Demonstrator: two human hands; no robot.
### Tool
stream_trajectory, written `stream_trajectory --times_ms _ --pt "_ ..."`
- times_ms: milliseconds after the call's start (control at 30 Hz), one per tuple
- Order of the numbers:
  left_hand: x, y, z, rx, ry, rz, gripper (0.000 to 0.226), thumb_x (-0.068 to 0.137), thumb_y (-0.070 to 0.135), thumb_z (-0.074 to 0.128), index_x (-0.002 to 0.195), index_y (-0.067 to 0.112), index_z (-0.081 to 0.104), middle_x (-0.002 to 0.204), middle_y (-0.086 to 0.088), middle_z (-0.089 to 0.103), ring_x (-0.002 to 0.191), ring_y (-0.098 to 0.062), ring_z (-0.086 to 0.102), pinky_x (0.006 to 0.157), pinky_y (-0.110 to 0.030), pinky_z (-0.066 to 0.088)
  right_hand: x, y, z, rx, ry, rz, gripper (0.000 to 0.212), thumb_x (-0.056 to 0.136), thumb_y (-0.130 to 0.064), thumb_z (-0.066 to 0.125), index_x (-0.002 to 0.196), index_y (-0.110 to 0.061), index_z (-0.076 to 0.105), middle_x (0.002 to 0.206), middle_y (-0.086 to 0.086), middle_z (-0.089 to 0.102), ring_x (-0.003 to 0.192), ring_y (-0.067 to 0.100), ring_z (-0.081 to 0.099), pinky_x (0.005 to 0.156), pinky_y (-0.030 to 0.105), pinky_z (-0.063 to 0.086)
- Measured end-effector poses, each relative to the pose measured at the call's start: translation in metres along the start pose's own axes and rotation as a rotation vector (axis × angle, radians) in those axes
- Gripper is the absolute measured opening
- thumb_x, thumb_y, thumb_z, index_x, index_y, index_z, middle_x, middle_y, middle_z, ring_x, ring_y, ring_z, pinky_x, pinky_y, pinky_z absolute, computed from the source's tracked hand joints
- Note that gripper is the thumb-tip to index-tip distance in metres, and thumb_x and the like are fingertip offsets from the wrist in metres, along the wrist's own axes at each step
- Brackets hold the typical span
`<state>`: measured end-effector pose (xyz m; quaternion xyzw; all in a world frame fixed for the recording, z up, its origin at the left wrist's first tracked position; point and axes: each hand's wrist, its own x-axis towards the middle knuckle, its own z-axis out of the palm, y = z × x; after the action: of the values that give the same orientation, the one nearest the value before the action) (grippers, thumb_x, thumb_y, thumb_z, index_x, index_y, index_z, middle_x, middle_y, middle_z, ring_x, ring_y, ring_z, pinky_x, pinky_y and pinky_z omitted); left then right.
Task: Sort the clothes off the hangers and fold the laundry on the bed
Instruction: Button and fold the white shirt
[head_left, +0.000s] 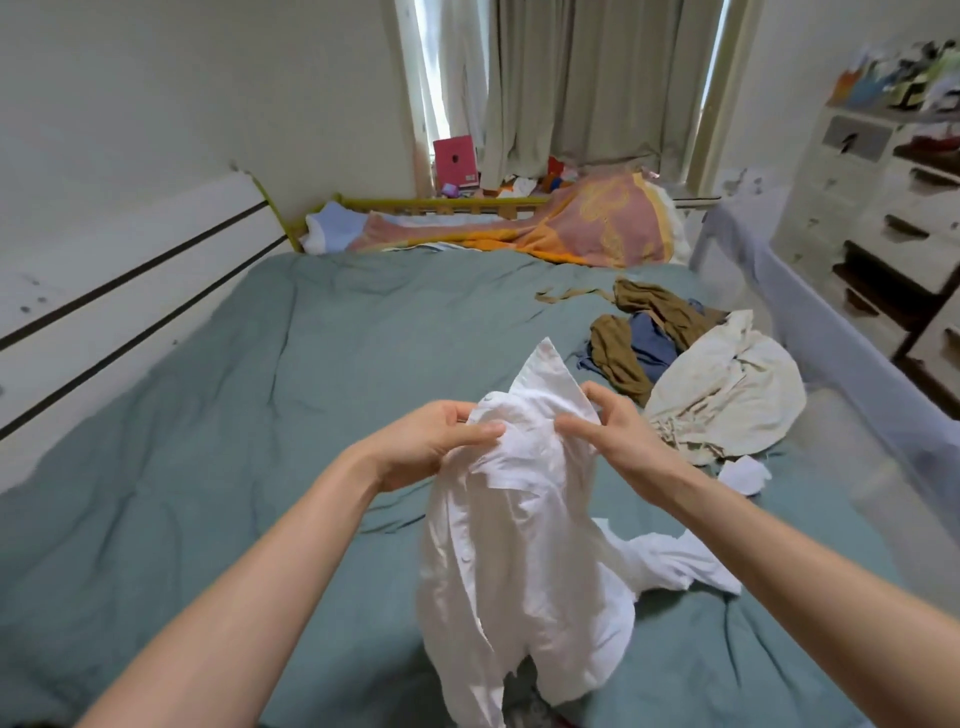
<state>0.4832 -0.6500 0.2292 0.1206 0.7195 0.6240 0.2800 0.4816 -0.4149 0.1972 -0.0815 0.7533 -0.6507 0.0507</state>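
Currently, the step in hand appears to be the preparation of one garment for folding: a white button shirt is held up by its collar above the near part of the bed, its body hanging down and one sleeve trailing onto the green cover to the right. The left hand pinches the collar area on the left side, thumb on top of the cloth and fingers curled behind it. The right hand pinches the opposite side of the collar, fingers curled over the raised collar point. Both hands sit close together, apart from each other by only the bunched neck of the shirt. No hanger is visible inside the garment; whether one remains hidden in the cloth cannot be told. Further laundry waits at the right side of the bed: a cream garment lies crumpled, touching a heap of brown clothes and a blue item, with a small white piece just beside the cream one. None of these appears folded, so the task is judged to be at an early stage. The next move calls for spreading the hands outward toward the shoulders, then laying the shirt flat on the open cover to the left, where room is available, with the trailing sleeve drawn clear first.
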Motion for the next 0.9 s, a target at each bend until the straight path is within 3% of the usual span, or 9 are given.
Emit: stream_trajectory --times_ms 100,167,233,300,433,467,567,700,900 --pt "-0.003 -0.014 0.005 0.008 0.133 -0.025 0.039 0.091 0.039 0.057 0.101 0.004 0.071 0.093 -0.008 0.072 0.078 -0.018 0.067 0.071 -0.026 0.054 0.001 -0.001 0.006 -0.067 -0.010 -0.123 0.020 0.087 0.006 0.052 0.082 -0.013 0.054 0.075 0.011 0.063 0.066 0.020 0.053 0.059 0.032 0.037" --pt "0.002 -0.026 0.003 -0.005 0.242 -0.016 0.038 0.097 0.037 0.052 0.103 0.005 0.071 0.100 -0.010 0.073 0.089 -0.023 0.069 0.081 -0.031 0.054 -0.001 -0.003 0.008 -0.098 -0.105 -0.157 0.030 0.087 0.012 0.048 0.079 -0.012 0.064 0.091 0.008 0.070 0.083 0.020 0.063 0.073 0.032 0.046" --pt "0.004 -0.036 0.000 -0.003 0.303 -0.010 0.039 0.098 0.036 0.051 0.108 0.002 0.069 0.106 -0.016 0.072 0.096 -0.027 0.068 0.090 -0.038 0.051 -0.004 -0.003 0.007 -0.128 -0.299 -0.061 0.027 0.091 0.006 0.052 0.081 -0.011 0.071 0.106 0.005 0.071 0.103 0.022 0.063 0.089 0.030 0.046" --pt "0.004 -0.041 -0.002 0.104 0.316 -0.001 0.040 0.099 0.037 0.051 0.103 0.000 0.067 0.100 -0.014 0.072 0.087 -0.023 0.066 0.085 -0.038 0.050 -0.005 0.001 0.005 -0.075 -0.464 0.078 0.022 0.095 -0.004 0.052 0.082 -0.010 0.069 0.101 0.004 0.070 0.096 0.018 0.063 0.088 0.027 0.046" --pt "0.004 -0.044 0.003 0.363 0.242 0.073 0.033 0.100 0.032 0.050 0.086 0.007 0.066 0.074 0.004 0.057 0.068 -0.010 0.050 0.067 -0.029 0.039 0.004 0.009 0.009 0.089 -0.267 0.202 0.012 0.098 -0.012 0.052 0.086 -0.010 0.051 0.097 0.013 0.070 0.080 0.022 0.064 0.077 0.032 0.052" --pt "0.004 -0.044 0.006 0.396 0.212 0.097 0.029 0.100 0.029 0.051 0.079 0.016 0.067 0.070 0.008 0.053 0.065 -0.008 0.046 0.063 -0.026 0.037 0.005 0.012 0.010 0.071 -0.269 0.206 0.005 0.096 -0.010 0.055 0.093 -0.008 0.052 0.103 0.013 0.070 0.082 0.022 0.064 0.075 0.032 0.054" --pt "0.006 -0.047 0.013 0.444 0.162 0.164 0.029 0.097 0.023 0.056 0.069 0.024 0.064 0.064 0.014 0.048 0.062 -0.005 0.041 0.057 -0.023 0.032 0.007 0.023 0.015 -0.020 -0.450 0.247 0.026 0.091 -0.008 0.063 0.117 -0.006 0.059 0.117 0.006 0.066 0.086 0.020 0.063 0.067 0.028 0.053" --pt "0.007 -0.057 0.015 0.391 0.212 0.190 0.025 0.093 0.020 0.063 0.075 0.002 0.060 0.060 0.007 0.044 0.055 -0.005 0.036 0.049 -0.020 0.027 0.006 0.035 0.025 -0.148 -0.496 0.224 0.019 0.086 -0.016 0.070 0.095 0.001 0.069 0.078 0.009 0.060 0.069 0.010 0.052 0.066 0.028 0.040" --pt "0.016 -0.070 0.018 0.232 0.191 0.077 0.023 0.097 0.018 0.056 0.076 0.009 0.063 0.055 0.014 0.057 0.050 0.003 0.047 0.053 -0.011 0.038 -0.001 0.038 0.006 -0.157 -0.412 0.179 0.028 0.091 -0.023 0.064 0.083 0.003 0.058 0.078 0.006 0.055 0.074 0.015 0.051 0.072 0.029 0.039"
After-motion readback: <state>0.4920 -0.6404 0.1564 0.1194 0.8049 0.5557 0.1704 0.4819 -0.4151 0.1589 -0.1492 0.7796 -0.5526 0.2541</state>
